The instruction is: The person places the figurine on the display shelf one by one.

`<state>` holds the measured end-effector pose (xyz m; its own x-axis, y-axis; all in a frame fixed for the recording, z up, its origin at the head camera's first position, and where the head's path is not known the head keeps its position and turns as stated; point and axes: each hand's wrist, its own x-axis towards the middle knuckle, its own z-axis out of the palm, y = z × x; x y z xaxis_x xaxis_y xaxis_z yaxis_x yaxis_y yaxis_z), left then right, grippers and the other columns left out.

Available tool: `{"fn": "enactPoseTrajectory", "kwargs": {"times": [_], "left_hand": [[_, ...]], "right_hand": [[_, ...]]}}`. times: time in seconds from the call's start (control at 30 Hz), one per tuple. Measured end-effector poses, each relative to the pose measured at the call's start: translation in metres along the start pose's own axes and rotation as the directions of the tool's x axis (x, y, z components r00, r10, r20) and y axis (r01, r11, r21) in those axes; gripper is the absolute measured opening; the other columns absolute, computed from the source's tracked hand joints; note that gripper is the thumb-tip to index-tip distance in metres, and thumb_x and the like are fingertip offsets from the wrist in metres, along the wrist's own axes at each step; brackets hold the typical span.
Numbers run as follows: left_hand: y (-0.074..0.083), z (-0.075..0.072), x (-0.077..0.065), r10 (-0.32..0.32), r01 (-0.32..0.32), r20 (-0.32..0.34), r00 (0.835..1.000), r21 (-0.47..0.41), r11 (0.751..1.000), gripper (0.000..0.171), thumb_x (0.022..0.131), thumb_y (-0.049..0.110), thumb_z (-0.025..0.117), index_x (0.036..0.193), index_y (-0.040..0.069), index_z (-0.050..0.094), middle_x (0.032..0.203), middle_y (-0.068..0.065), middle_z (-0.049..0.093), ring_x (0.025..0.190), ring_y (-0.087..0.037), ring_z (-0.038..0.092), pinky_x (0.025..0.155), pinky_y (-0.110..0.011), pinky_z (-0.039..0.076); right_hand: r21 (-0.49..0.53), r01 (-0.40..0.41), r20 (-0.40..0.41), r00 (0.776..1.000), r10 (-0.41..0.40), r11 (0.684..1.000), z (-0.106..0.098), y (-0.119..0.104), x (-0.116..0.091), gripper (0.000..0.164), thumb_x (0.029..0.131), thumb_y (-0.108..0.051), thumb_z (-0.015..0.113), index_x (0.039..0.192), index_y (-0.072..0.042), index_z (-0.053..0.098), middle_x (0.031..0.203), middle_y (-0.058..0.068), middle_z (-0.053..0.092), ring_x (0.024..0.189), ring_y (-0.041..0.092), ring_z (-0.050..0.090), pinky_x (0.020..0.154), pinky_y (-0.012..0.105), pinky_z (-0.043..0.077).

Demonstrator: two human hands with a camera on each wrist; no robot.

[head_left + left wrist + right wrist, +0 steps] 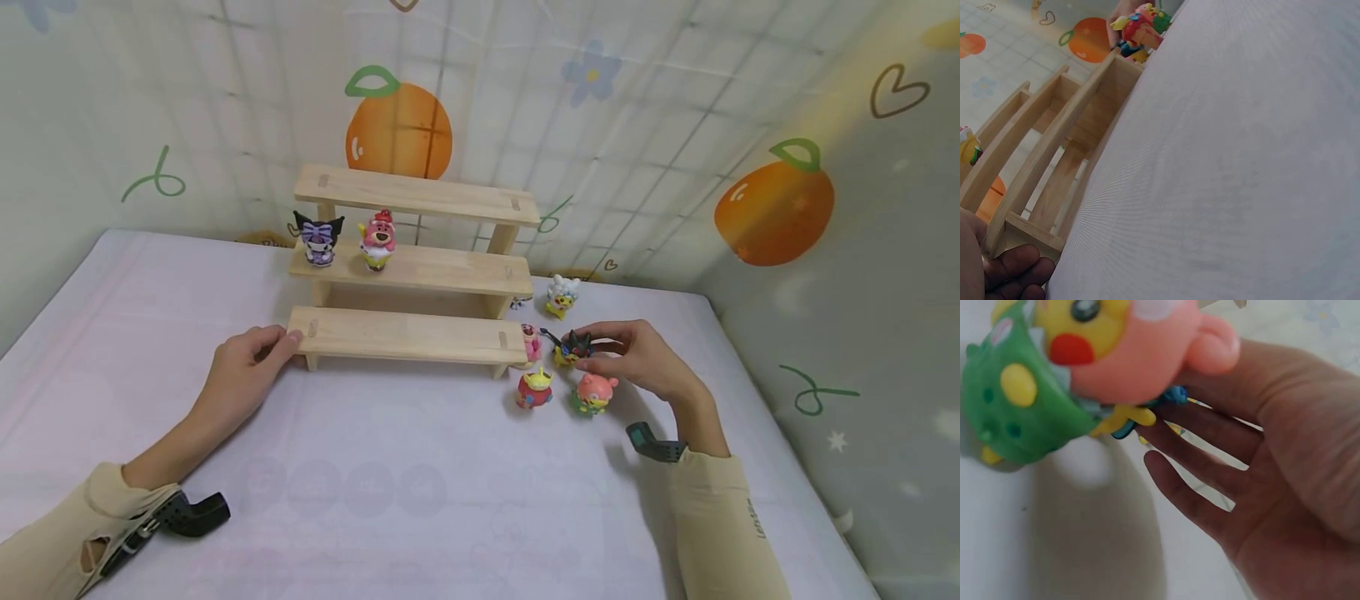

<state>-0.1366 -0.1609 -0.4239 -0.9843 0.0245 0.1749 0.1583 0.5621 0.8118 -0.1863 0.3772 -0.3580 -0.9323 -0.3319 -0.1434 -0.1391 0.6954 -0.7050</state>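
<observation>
A three-tier wooden display stand (412,337) stands on the table. My left hand (251,358) grips the left end of its lowest step, thumb on top; the left wrist view shows the fingers (1016,269) curled by that end. To the right of the stand, my right hand (645,354) pinches a small yellow figurine with dark pointed ears (573,348) between thumb and fingers. Close in front of that hand is a figurine with a pink hood and green base (595,393), which hides most of the pinched one in the right wrist view.
On the middle step stand a black-eared purple figurine (318,239) and a pink bear figurine (377,240). Near the stand's right end are a red figurine with a yellow-green top (535,390), a white-topped yellow one (561,297) and a partly hidden pink one (531,343). A printed curtain (510,108) hangs behind.
</observation>
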Motion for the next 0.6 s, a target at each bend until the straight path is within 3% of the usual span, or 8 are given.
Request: {"fn": "enactPoseTrajectory", "kwargs": {"times": [0.13,0.37,0.6], "left_hand": [[0.001,-0.001,0.0,-0.01,0.01,0.005,1.0,-0.005,1.0,0.043,0.111,0.042,0.053,0.102,0.007,0.075,0.1,-0.013,0.068,0.09,-0.024,0.05,0.074,-0.028,0.038],[0.002,-0.001,-0.001,-0.015,0.015,0.012,1.0,-0.004,1.0,0.043,0.111,0.042,0.052,0.103,0.007,0.075,0.099,-0.013,0.067,0.089,-0.023,0.05,0.073,-0.028,0.038],[0.001,0.0,0.0,-0.015,0.015,0.011,1.0,-0.006,1.0,0.043,0.111,0.043,0.052,0.102,0.007,0.075,0.099,-0.013,0.067,0.089,-0.024,0.051,0.073,-0.028,0.038]], "right_hand": [[-0.022,0.026,-0.047,0.999,-0.027,0.999,-0.004,-0.006,-0.003,0.041,0.093,-0.018,0.082,0.131,-0.008,0.072,0.125,0.012,0.075,0.122,0.032,0.066,0.107,0.041,0.052],[-0.06,0.13,-0.162,0.977,-0.138,0.99,-0.008,-0.022,-0.008,0.035,0.093,-0.015,0.081,0.127,-0.007,0.073,0.121,0.011,0.076,0.114,0.016,0.069,0.104,0.02,0.049],[-0.054,0.189,-0.203,0.959,-0.196,0.981,-0.009,-0.039,-0.012,0.033,0.093,-0.009,0.08,0.125,-0.005,0.074,0.118,0.009,0.075,0.111,0.008,0.067,0.101,0.013,0.047]]}}
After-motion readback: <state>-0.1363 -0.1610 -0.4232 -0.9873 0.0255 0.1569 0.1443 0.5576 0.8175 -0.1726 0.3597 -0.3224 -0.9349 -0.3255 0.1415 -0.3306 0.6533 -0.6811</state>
